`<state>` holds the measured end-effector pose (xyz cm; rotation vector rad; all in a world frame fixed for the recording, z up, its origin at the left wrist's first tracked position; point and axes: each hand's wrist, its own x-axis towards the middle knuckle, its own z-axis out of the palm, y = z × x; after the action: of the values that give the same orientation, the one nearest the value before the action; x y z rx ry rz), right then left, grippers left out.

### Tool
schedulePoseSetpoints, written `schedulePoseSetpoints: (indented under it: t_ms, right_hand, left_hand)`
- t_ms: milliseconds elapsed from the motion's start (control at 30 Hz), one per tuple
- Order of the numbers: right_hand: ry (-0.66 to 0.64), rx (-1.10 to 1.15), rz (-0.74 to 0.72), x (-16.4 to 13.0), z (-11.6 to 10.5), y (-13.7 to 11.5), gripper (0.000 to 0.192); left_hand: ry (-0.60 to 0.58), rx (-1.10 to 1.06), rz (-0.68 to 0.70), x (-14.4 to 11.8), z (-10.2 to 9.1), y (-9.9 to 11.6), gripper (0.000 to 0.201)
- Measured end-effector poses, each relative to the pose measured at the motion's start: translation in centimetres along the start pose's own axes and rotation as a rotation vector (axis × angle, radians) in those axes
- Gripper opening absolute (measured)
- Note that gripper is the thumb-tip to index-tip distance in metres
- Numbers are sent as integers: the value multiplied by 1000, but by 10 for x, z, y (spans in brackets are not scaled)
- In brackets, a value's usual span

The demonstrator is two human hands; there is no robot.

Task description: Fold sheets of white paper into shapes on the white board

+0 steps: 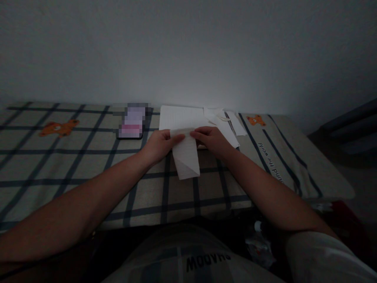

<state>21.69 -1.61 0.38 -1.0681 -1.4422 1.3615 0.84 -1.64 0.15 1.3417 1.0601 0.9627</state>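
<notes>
- Left hand [159, 146] at the upper left corner of a folded sheet of paper [186, 155], fingers pinching its top edge.
- Right hand [209, 140] at the upper right corner of the same sheet, fingers pinched on the edge, close to the left hand's fingertips.
- Folded sheet of paper between both hands, hanging toward the near side over the checked cloth [88, 165], lower end folded into a slanted point.
- Checked cloth with dark lines and orange bear prints covering the counter.
- Flat white sheet [179, 116] lying just behind the hands, on the cloth.
- Paper scraps [232, 124] to the right of that sheet, near the far edge.
- Phone [132, 122], screen blurred, left of the white sheet, beside the left hand.
- Pale wall [188, 51] behind the counter; scene dim.
</notes>
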Motion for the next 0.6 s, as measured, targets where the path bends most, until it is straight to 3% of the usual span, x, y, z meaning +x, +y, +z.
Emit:
schedulePoseSetpoints:
  t_ms: [367,600]
  right_hand:
    - [8,16,29,2,0,2,25]
    - [-23,65,17,3,-1,4,27]
  left_hand:
    - [-1,-104,-45,5,-1,-4,35]
    - [15,-74,-4,4,-3,-6,37]
